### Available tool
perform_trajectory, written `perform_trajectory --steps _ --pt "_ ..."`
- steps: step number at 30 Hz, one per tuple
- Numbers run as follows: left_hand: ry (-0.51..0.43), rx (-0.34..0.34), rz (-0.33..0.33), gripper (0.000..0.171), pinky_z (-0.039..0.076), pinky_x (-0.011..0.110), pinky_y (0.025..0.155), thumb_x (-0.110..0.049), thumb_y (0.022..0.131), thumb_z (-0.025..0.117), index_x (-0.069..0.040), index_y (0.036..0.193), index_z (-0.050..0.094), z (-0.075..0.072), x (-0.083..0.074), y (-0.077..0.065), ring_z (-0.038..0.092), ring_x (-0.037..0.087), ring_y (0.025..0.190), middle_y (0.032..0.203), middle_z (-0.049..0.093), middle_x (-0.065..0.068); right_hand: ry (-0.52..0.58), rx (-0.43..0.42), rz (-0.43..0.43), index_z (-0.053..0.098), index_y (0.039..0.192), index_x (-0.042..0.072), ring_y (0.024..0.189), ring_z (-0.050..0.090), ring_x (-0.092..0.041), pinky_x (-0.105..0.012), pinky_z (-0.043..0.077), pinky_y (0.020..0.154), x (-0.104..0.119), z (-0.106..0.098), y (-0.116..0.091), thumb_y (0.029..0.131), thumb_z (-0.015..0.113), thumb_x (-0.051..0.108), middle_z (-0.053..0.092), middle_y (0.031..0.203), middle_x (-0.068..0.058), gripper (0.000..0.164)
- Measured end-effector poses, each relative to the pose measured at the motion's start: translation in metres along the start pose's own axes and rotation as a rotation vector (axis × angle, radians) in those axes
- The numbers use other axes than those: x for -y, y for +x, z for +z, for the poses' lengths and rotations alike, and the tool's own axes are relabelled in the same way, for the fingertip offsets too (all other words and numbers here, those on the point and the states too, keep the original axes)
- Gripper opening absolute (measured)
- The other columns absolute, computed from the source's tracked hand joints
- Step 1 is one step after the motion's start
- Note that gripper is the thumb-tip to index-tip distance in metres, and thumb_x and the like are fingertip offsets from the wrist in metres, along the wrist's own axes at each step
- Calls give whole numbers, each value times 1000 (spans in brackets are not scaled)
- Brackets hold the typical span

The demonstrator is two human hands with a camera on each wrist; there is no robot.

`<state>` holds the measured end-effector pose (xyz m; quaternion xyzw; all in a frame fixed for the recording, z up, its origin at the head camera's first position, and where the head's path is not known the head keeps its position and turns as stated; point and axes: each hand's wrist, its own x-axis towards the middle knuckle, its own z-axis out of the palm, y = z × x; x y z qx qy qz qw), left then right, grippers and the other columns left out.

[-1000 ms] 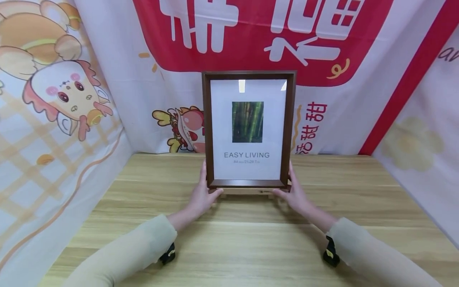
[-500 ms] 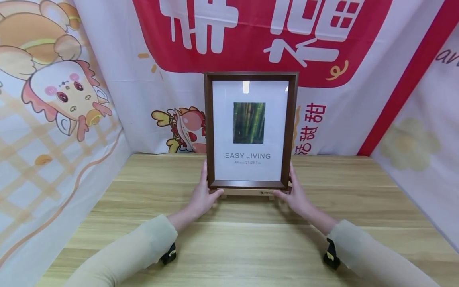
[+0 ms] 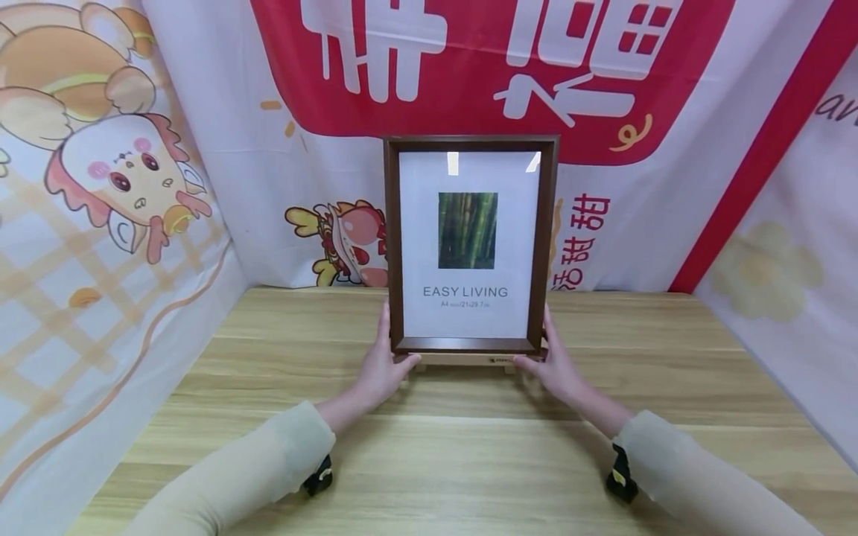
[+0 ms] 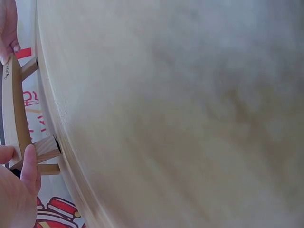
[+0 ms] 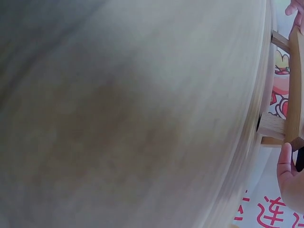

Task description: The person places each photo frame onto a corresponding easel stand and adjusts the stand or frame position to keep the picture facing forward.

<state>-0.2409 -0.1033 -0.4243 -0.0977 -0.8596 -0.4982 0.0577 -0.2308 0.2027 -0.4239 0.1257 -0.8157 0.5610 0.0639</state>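
Observation:
A dark brown picture frame [image 3: 546, 246] with a white "EASY LIVING" sheet and a small bamboo picture stands upright, leaning back slightly, in the middle of the head view. Beneath it runs the pale ledge of a wooden tabletop easel [image 3: 462, 359], whose short legs meet the table in both wrist views. My left hand [image 3: 380, 368] grips the ledge's left end, thumb in front and fingers up along the frame's side. At the right end my right hand [image 3: 558, 366] holds the easel the same way. The easel's back is hidden behind the frame.
A wood-grain table [image 3: 456, 461] spreads below the hands. Right behind the frame hangs a white and red printed cloth [image 3: 322, 179], and more printed cloth walls in the left and right sides. Black wrist devices [image 3: 318, 476] sit under both sleeve cuffs.
The frame, easel and both hands have shifted very slightly to the right. The grip of both hands looks the same throughout.

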Motion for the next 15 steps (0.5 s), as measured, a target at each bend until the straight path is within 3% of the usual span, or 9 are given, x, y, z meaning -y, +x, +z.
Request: perform_trajectory --steps 4,9,12,15 --pt "-4 -14 22 117 56 29 67 -7 85 75 -49 150 -13 1 1 2 62 32 102 150 38 19 7 5 -4 -8 155 34 109 54 -53 -37 55 85 -1 0 2 81 71 -11 30 143 -36 117" --pt "-40 -11 36 117 56 35 80 -5 83 76 -48 151 -10 0 5 2 59 36 110 149 37 20 -24 7 37 -11 155 34 111 54 -51 -40 53 88 -1 -3 0 82 73 -6 28 144 -35 118" --pt "-66 17 2 116 54 41 87 -16 83 79 -48 151 -9 -9 9 -1 57 39 114 150 33 20 -42 13 72 -15 154 33 117 47 -55 -49 47 96 2 -10 -8 84 74 3 24 147 -35 117" --pt "15 62 -24 108 46 52 96 -39 85 75 -46 152 -9 -28 12 -5 47 43 124 156 24 18 -116 26 78 -17 154 30 126 34 -59 -59 34 103 9 -25 -24 90 71 16 16 151 -34 110"
